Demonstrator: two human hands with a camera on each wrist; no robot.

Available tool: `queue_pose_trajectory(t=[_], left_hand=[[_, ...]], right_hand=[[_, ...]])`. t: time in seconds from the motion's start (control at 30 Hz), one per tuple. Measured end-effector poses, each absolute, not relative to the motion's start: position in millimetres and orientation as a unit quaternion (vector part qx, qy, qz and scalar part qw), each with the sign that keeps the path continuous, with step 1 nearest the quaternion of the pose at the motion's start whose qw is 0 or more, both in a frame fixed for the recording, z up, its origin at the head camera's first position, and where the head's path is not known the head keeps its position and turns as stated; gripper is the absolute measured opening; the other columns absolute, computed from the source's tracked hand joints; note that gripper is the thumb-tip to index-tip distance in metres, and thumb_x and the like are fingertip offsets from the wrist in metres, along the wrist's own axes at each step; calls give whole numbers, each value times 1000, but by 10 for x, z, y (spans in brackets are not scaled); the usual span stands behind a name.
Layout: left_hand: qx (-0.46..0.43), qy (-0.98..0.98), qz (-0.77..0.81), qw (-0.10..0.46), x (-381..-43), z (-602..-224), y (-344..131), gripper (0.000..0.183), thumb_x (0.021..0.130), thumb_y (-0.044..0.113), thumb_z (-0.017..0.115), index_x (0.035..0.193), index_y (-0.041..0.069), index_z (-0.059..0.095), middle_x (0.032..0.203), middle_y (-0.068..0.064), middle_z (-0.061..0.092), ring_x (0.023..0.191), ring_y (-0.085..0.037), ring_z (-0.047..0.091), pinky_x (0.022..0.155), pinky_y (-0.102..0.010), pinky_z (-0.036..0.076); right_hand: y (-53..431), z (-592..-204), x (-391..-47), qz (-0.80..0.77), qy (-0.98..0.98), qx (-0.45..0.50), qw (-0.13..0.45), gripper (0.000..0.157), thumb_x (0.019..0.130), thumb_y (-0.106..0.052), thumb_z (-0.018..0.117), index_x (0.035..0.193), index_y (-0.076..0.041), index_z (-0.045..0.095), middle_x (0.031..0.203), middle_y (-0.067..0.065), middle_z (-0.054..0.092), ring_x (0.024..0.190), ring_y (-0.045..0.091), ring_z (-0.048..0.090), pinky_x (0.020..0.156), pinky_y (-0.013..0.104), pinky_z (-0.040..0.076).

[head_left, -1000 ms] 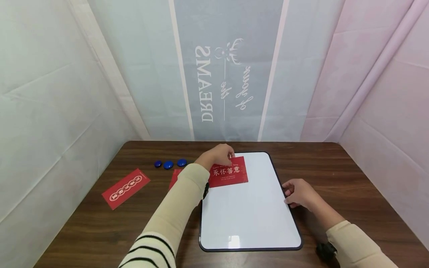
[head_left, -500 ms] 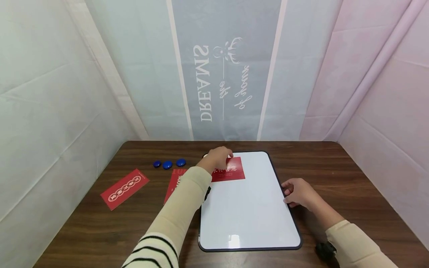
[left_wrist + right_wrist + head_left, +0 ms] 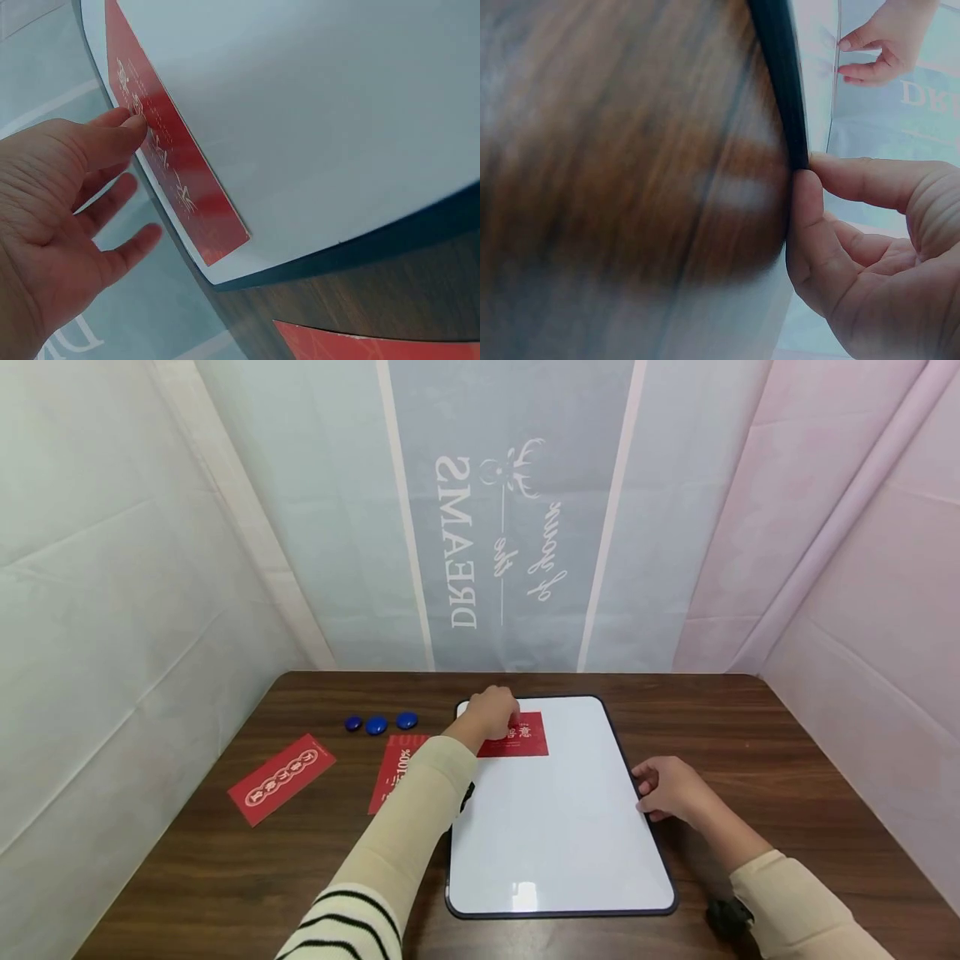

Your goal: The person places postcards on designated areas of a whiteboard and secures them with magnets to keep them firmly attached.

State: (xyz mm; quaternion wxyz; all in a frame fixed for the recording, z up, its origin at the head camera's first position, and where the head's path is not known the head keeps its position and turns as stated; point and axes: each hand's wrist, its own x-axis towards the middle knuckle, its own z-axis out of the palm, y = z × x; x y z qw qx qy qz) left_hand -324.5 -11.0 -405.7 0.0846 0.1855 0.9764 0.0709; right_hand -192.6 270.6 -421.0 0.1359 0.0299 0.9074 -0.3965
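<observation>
A white whiteboard with a dark frame lies on the brown table. On its far left part is a red envelope with white lettering. My left hand reaches over the board and pinches this envelope at its far long edge. In the left wrist view, the thumb presses on the printed face of the red envelope, and the other fingers spread past the board's edge. My right hand holds the board's right edge. Its thumb and index finger meet at the dark frame in the right wrist view.
Another red envelope lies left of the board, partly hidden by my left sleeve. Farther left is a tilted red envelope. Several blue round magnets sit behind them. A printed curtain hangs behind the table.
The red envelope under my left hand has shifted slightly toward the far edge and turned straighter with the board. My right hand stays at the board's right edge.
</observation>
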Motion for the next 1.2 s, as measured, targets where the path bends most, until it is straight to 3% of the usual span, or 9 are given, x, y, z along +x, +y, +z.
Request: queue_pose_trajectory(t=[0.43,1.2], left_hand=[[163,972,136,105,-3203,-4012,-137,41,77,19,83,116,19,69,112,-1,60,104,-17,52,84,-31,54],[193,973,123,37,-3212,-3770,-762,38,78,20,82,115,13,71,119,-7,58,112,-24,52,92,-38,51]], right_hand=[[2721,-4216,-1918,-391,911,20,130,54,76,7,78,123,14,53,84,13,55,71,23,57,63,35,58],[2700,-4196,-1909,-389,912,18,130,53,76,7,78,122,14,53,83,12,55,69,22,57,62,35,58]])
